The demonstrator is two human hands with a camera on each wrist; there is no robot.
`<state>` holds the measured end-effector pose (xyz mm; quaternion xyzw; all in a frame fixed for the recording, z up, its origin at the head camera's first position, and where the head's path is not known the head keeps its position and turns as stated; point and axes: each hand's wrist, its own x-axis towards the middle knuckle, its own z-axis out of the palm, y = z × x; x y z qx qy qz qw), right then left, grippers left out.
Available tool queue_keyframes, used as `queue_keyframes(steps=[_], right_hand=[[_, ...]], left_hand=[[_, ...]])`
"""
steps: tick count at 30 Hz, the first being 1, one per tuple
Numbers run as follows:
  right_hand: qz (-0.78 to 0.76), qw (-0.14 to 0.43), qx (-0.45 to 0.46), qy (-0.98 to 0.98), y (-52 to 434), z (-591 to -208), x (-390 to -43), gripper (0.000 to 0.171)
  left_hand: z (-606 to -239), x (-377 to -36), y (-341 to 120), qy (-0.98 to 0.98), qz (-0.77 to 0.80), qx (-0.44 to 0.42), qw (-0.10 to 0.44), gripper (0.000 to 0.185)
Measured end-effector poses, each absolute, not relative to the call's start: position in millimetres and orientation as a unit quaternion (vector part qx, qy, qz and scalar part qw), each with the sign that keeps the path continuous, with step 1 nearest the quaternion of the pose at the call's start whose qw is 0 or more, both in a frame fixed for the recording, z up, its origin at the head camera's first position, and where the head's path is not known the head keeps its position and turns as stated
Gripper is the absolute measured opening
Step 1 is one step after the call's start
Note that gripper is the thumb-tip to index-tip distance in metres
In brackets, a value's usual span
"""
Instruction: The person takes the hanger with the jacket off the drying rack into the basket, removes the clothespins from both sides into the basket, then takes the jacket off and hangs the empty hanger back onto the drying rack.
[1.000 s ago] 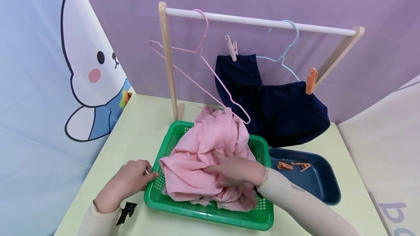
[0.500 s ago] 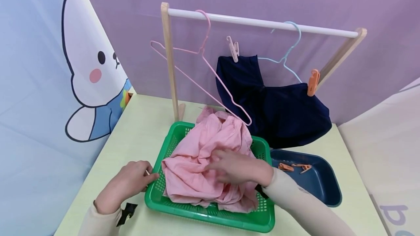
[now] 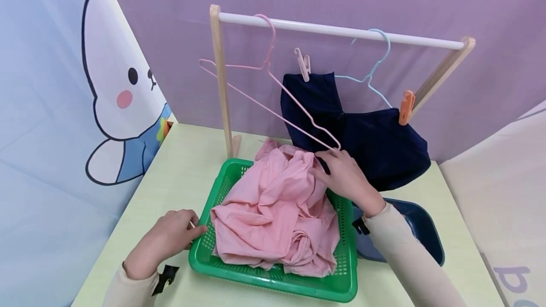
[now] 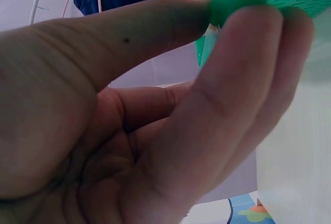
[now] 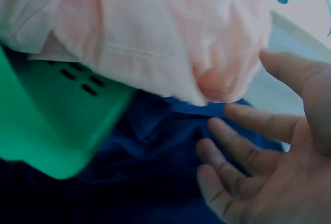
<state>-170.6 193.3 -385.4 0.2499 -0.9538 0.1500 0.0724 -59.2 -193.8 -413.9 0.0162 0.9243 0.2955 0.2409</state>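
In the head view a pink cloth garment lies heaped in a green plastic basket. My left hand pinches the basket's left rim, thumb on top and fingers outside; the left wrist view shows the thumb at the green edge. Over the heap's back right corner reaches my right hand, beside the lower end of a pink hanger. Its fingers are spread and relaxed in the right wrist view, close to the pink garment's edge, with nothing gripped.
A rack with a white rod stands behind the basket. From its blue hanger hangs a navy garment, with a pale pink clothespin and an orange clothespin. A dark blue tray sits right, partly hidden by my arm.
My right hand has left the middle of the pink garment and moved up and right to its back corner. The pink hanger's lower right end has swung right. My left hand stays put.
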Motion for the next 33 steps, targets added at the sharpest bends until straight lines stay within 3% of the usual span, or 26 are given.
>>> queue_keyframes(steps=[5, 10, 17, 25, 33], right_hand=[[0.197, 0.024, 0.212, -0.957, 194, -394, -186, 0.019], [0.266, 0.043, 0.255, -0.929, 188, -401, -187, 0.005], [0.345, 0.074, 0.335, -0.874, 171, -394, -146, 0.011], [0.324, 0.044, 0.432, -0.841, 158, -389, -94, 0.015], [0.235, -0.023, 0.518, -0.822, 144, -394, -57, 0.010]], left_hand=[[-414, -59, -193, 0.925, 0.293, 0.016, 0.240, 0.020], [-415, -58, -193, 0.927, 0.291, 0.018, 0.235, 0.019], [-414, -58, -193, 0.928, 0.291, 0.019, 0.234, 0.020], [-415, -58, -194, 0.928, 0.289, 0.021, 0.233, 0.020], [-415, -58, -194, 0.927, 0.291, 0.019, 0.237, 0.020]])
